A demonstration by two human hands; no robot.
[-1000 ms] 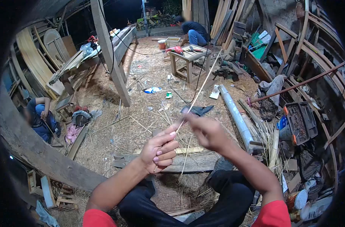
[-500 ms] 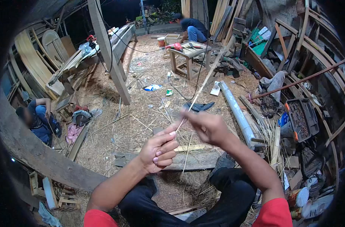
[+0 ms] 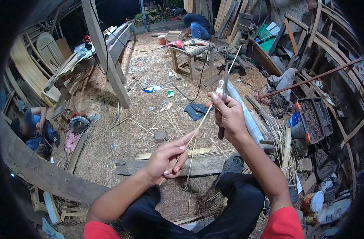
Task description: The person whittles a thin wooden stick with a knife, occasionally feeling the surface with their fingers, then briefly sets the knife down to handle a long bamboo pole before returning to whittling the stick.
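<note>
A thin pale bamboo strip (image 3: 199, 126) runs slantwise from my left hand up past my right hand. My left hand (image 3: 165, 162) is closed around its lower part, index finger stretched along it and thumb on top. In my right hand (image 3: 231, 116) is a knife (image 3: 225, 81) with a dark blade pointing up and away; its dark lower end shows below the fingers. The right thumb lies at the strip, which passes close along the blade. Below the hands lies a thick wooden plank (image 3: 206, 167) on the ground, near my feet.
Split strips (image 3: 290, 161) are heaped at right beside a grey pipe (image 3: 251, 125) and an open tool case (image 3: 314, 121). Ahead stands a small wooden table (image 3: 192, 48) with a red drill. One person (image 3: 196, 26) crouches behind it; another (image 3: 36, 127) sits at left beside a circular saw (image 3: 78, 123).
My right hand has moved up and right along the strip and turned, so the knife now shows upright. The left index finger has straightened. The view has shifted slightly.
</note>
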